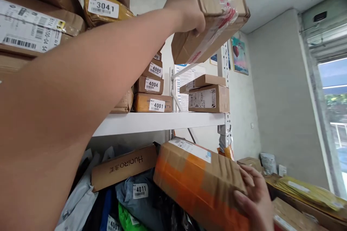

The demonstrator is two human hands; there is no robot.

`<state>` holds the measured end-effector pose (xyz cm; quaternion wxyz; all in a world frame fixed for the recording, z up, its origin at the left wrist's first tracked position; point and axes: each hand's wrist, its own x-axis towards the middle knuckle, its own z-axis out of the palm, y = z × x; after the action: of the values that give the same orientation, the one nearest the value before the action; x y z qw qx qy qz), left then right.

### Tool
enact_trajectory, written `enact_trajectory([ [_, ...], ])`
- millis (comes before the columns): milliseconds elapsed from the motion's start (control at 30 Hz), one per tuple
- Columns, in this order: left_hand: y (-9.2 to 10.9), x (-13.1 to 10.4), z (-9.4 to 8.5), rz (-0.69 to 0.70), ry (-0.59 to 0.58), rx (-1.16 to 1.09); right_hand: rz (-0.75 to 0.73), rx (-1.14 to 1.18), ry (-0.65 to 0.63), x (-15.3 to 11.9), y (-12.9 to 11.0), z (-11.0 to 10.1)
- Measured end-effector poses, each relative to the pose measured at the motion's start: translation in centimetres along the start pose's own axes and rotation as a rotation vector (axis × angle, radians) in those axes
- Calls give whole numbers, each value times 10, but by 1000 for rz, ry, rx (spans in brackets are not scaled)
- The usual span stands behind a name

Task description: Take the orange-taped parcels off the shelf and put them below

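Note:
Raised high at the top of the view, my left hand (187, 3) is wrapped round the side of a taped cardboard box (211, 29). Clear tape with red print runs over that box, which is tilted above the shelf; some of my fingers are hidden. Low on the right, my right hand (256, 195) grips the end of a long cardboard box (200, 184) with orange patches and a white label on top. This box slants in front of the space under the shelf, over dark bags. Beside it lies a brown HUAIRO box (124, 166).
A white shelf (159, 122) bears numbered boxes at left and two stacked boxes (207, 97) at its right end, by a metal post (225, 130). Bagged parcels (138, 195) fill the space below. More parcels (306, 191) lie at lower right, near a window.

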<state>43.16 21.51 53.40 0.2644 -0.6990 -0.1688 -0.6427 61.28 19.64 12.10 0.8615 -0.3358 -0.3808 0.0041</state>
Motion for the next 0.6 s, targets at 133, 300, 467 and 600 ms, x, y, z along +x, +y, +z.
enact_trajectory([
  [133, 0, 5, -8, 35, -43, 98, -21, -68, 249, -22, 24, 62],
  [300, 2, 6, -17, 30, -193, 267, 149, -481, 353, -14, 74, 102],
  [467, 1, 1, -20, 62, -185, 270, 444, -574, 354, -13, 110, 127],
  [600, 6, -6, -22, -55, -262, 165, 654, -656, 304, 1, 126, 124],
])
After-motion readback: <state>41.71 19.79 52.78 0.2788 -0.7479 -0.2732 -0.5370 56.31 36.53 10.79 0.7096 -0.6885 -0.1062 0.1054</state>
